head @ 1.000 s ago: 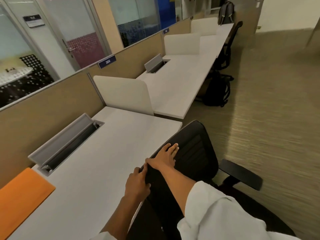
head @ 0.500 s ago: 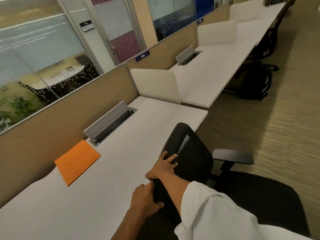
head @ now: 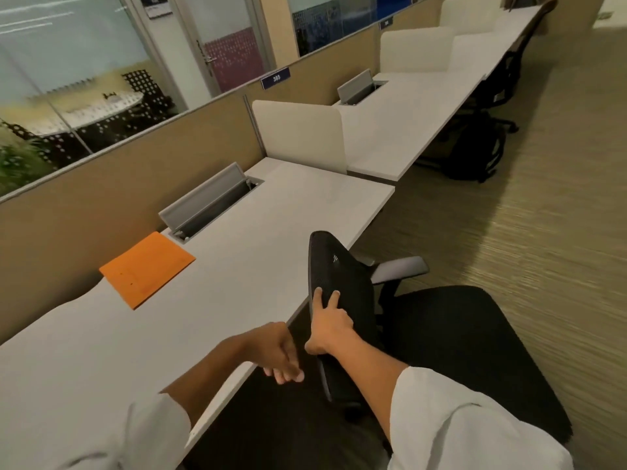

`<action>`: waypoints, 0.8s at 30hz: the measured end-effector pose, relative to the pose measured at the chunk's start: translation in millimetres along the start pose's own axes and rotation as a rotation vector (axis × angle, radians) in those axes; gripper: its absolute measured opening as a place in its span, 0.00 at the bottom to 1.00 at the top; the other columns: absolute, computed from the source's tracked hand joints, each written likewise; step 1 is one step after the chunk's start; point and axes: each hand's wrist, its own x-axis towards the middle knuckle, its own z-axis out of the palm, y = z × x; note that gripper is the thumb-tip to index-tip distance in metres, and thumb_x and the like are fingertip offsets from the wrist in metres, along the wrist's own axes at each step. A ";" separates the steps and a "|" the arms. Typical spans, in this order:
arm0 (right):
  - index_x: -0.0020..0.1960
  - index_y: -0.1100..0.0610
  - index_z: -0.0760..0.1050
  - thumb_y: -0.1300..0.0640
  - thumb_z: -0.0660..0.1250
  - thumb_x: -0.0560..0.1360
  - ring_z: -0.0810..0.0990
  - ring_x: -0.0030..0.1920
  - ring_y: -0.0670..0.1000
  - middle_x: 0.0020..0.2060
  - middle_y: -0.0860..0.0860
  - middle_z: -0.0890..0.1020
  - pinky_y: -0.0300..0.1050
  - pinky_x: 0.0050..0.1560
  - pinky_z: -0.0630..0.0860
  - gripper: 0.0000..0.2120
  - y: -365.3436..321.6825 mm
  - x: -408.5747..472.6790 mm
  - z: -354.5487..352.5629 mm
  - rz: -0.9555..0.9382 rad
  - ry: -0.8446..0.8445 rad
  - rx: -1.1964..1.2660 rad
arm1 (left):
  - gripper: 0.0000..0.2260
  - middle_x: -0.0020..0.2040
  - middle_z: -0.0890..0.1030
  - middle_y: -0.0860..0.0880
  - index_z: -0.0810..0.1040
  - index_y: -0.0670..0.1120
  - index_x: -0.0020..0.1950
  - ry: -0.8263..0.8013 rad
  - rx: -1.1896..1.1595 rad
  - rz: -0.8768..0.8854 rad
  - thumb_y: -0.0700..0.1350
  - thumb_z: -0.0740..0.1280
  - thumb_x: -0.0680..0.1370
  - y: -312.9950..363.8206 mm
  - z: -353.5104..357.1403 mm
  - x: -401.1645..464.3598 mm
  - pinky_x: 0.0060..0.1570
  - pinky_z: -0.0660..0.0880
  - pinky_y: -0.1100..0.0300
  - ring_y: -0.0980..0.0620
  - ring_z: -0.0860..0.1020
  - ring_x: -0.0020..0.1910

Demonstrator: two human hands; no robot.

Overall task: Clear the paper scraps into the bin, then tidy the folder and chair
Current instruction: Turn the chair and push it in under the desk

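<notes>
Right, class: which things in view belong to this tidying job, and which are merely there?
Job:
orange folder on the desk
black chair, backrest gripped by the right hand
left hand, free

Merely there:
cable tray
white divider
backpack

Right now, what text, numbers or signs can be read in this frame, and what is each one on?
"385": white digits on the blue plate atop the beige partition.
Second dark plate farther along the partition: too blurred to read.
Door sign on the glass wall: too blurred to read.
Orange folder, chair: no text visible.
</notes>
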 end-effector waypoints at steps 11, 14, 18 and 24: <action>0.78 0.38 0.29 0.67 0.70 0.72 0.60 0.76 0.66 0.80 0.43 0.33 0.60 0.67 0.73 0.59 67.4 -128.8 30.4 -0.126 -0.179 0.054 | 0.55 0.82 0.54 0.45 0.55 0.50 0.80 0.480 0.624 0.095 0.68 0.77 0.62 16.7 -9.0 21.8 0.78 0.52 0.38 0.39 0.49 0.80; 0.78 0.42 0.28 0.71 0.66 0.71 0.62 0.77 0.60 0.80 0.40 0.35 0.50 0.66 0.71 0.57 93.9 -152.5 40.8 -0.132 -0.204 0.117 | 0.57 0.83 0.45 0.47 0.51 0.50 0.82 0.298 0.649 0.121 0.78 0.66 0.62 36.2 7.4 36.5 0.76 0.37 0.34 0.43 0.36 0.81; 0.79 0.40 0.33 0.72 0.65 0.69 0.59 0.79 0.56 0.81 0.39 0.42 0.48 0.71 0.68 0.57 129.6 -182.6 51.4 -0.120 -0.200 0.126 | 0.52 0.80 0.64 0.46 0.67 0.49 0.77 0.266 0.538 0.129 0.83 0.43 0.65 48.1 52.4 50.2 0.77 0.40 0.35 0.46 0.52 0.81; 0.81 0.42 0.45 0.60 0.68 0.68 0.67 0.75 0.55 0.80 0.46 0.59 0.52 0.70 0.71 0.49 168.6 -217.6 58.6 -0.064 -0.070 0.039 | 0.49 0.52 0.85 0.47 0.83 0.50 0.55 0.501 0.628 0.212 0.82 0.36 0.68 57.4 103.8 50.4 0.69 0.66 0.46 0.49 0.79 0.57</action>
